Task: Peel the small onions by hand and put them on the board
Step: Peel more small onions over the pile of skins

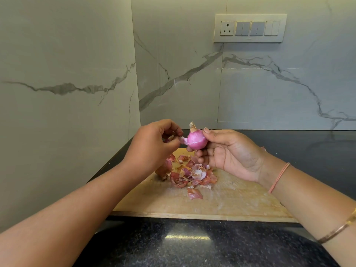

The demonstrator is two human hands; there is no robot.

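Note:
A small pink onion [196,139] with a dry tip is held above the wooden board [227,201]. My right hand [229,153] grips it between thumb and fingertips, palm turned toward me. My left hand [152,143] pinches a strip of skin [182,140] still attached to the onion's left side. Beneath the hands, a heap of torn reddish peels [192,175] lies on the board. An unpeeled brown-red onion [163,169] sits at the heap's left edge, partly hidden by my left wrist.
The board lies on a dark speckled counter [173,245] in a corner of marble-patterned walls. A switch panel with a socket [250,28] is on the back wall at upper right. The wall stands close on the left.

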